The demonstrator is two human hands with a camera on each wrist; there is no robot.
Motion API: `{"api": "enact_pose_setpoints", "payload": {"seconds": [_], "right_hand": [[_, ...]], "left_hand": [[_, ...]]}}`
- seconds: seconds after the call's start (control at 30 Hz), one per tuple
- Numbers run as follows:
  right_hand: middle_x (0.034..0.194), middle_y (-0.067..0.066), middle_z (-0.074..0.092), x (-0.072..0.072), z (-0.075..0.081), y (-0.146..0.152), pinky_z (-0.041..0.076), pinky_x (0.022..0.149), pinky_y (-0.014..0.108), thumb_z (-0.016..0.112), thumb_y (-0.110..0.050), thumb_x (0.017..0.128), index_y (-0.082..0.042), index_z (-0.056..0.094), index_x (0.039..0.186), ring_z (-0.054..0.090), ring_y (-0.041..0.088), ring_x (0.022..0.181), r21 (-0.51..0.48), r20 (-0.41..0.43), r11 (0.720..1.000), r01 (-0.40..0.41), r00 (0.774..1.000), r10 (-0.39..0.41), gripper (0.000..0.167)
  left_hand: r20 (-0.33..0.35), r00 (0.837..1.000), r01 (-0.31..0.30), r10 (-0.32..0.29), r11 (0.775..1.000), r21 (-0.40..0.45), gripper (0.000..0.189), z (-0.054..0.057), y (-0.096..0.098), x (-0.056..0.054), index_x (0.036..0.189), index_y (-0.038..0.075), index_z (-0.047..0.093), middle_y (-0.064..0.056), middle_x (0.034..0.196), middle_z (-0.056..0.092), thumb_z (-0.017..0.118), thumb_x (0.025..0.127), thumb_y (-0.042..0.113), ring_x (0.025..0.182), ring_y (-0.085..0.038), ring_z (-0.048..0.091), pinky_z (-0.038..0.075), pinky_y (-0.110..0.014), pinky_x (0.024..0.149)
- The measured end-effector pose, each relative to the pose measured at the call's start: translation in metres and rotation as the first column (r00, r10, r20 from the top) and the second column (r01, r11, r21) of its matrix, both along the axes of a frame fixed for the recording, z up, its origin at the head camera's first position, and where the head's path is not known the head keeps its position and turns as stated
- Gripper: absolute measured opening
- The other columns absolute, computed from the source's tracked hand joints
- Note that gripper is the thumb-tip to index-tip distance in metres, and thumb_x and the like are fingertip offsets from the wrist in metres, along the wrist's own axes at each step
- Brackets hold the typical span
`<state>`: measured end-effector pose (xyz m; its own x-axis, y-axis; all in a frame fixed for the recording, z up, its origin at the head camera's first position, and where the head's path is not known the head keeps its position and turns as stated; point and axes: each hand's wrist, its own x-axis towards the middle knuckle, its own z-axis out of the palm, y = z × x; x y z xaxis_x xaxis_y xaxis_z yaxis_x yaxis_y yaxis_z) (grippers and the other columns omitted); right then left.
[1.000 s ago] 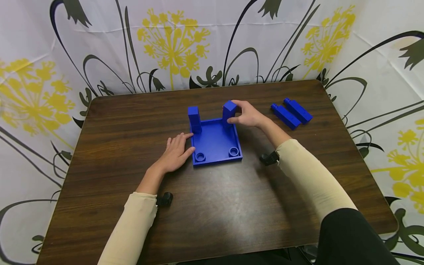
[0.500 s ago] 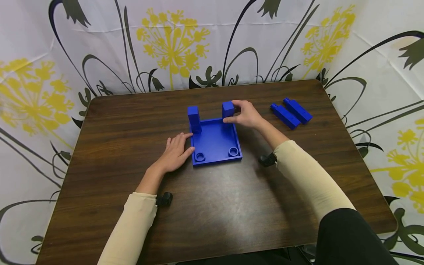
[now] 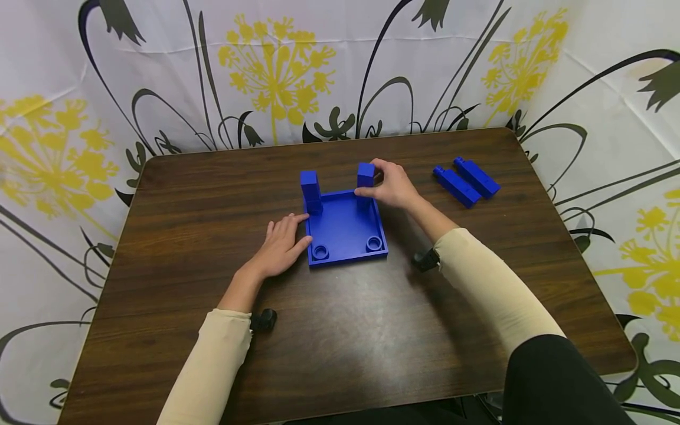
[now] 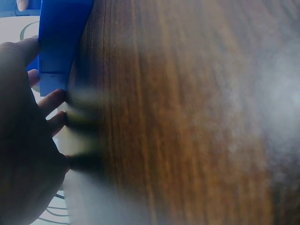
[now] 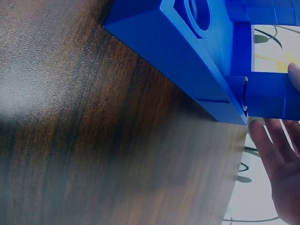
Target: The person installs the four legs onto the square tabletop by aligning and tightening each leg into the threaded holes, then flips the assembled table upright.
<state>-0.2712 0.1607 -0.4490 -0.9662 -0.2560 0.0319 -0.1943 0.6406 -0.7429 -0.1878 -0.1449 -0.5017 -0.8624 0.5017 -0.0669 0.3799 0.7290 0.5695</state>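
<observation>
A square blue tray-like base [image 3: 345, 227] with raised edges lies on the table, with round sockets in its two near corners. At its far left corner stands a blue square leg [image 3: 311, 192]. My right hand [image 3: 392, 184] grips a second blue leg [image 3: 365, 174] at the far right corner, thumb on its near side; in the right wrist view this leg [image 5: 272, 96] stands upright at the corner socket. My left hand [image 3: 278, 245] rests against the base's left edge with its fingers spread; the left wrist view shows its fingertips at the blue side wall [image 4: 61, 42].
Two more blue legs [image 3: 458, 186] with threaded-looking ends lie side by side at the back right of the brown wooden table [image 3: 202, 195]. A flowered cloth [image 3: 329, 59] hangs behind the table.
The leg in my right hand has turned and come from tilted to upright at the corner. My right hand has shifted slightly left. The left hand stays put.
</observation>
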Motion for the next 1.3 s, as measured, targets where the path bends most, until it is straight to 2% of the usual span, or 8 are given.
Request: {"api": "enact_pose_setpoints", "payload": {"seconds": [0.3,0.6,0.8,0.93,1.13,1.3], "right_hand": [[0.101,0.009,0.066,0.002,-0.001,-0.003,0.048,0.082,0.041,0.083,-0.036,0.078,-0.01,0.057,0.105,0.061,0.024,0.094,0.036,-0.009,0.999,0.026,1.0,-0.026,0.046],[0.108,0.008,0.065,0.004,0.002,0.0,0.046,0.085,0.044,0.082,-0.045,0.077,-0.013,0.057,0.118,0.059,0.025,0.102,0.114,-0.005,0.993,-0.013,1.0,0.014,0.058],[0.122,0.011,0.061,0.001,0.004,0.007,0.039,0.099,0.048,0.083,-0.026,0.079,-0.009,0.053,0.135,0.055,0.029,0.115,0.017,0.021,0.991,-0.129,0.991,0.129,0.066],[0.13,0.011,0.058,-0.002,0.005,0.01,0.036,0.103,0.05,0.081,-0.015,0.079,-0.011,0.05,0.141,0.052,0.028,0.119,-0.054,0.042,0.979,-0.197,0.979,0.2,0.069],[0.137,0.013,0.053,-0.004,0.006,0.012,0.039,0.104,0.049,0.072,-0.002,0.083,-0.009,0.049,0.141,0.05,0.029,0.126,-0.128,0.08,0.952,-0.277,0.954,0.288,0.063],[0.137,0.014,0.055,-0.005,0.008,0.014,0.036,0.106,0.049,0.07,0.001,0.084,-0.005,0.054,0.137,0.049,0.029,0.128,-0.123,0.053,0.945,-0.303,0.949,0.311,0.055]], "left_hand": [[-0.01,1.0,-0.002,0.002,1.0,0.005,0.06,-0.001,-0.001,0.0,0.153,0.012,0.025,-0.017,0.155,0.025,0.042,0.104,0.042,0.148,-0.035,0.01,-0.004,-0.063,0.111],[-0.003,1.0,0.004,-0.004,1.0,-0.001,0.061,-0.004,-0.001,-0.002,0.154,0.014,0.023,-0.017,0.156,0.024,0.04,0.104,0.044,0.148,-0.034,0.009,-0.005,-0.062,0.111],[-0.004,1.0,0.002,-0.002,1.0,0.004,0.06,-0.004,0.0,-0.002,0.154,0.014,0.023,-0.017,0.156,0.025,0.041,0.104,0.044,0.148,-0.034,0.009,-0.005,-0.062,0.111],[-0.003,1.0,-0.001,0.001,1.0,0.007,0.06,-0.003,-0.001,-0.001,0.153,0.014,0.024,-0.018,0.156,0.025,0.041,0.104,0.043,0.148,-0.035,0.009,-0.004,-0.063,0.111],[0.0,1.0,-0.001,0.001,1.0,0.009,0.059,-0.003,-0.001,-0.001,0.153,0.014,0.024,-0.017,0.156,0.025,0.041,0.105,0.042,0.148,-0.035,0.01,-0.004,-0.062,0.111],[0.0,1.0,0.0,0.0,1.0,0.004,0.06,-0.004,-0.001,-0.001,0.153,0.013,0.023,-0.018,0.156,0.024,0.041,0.105,0.042,0.148,-0.035,0.009,-0.004,-0.063,0.111]]}}
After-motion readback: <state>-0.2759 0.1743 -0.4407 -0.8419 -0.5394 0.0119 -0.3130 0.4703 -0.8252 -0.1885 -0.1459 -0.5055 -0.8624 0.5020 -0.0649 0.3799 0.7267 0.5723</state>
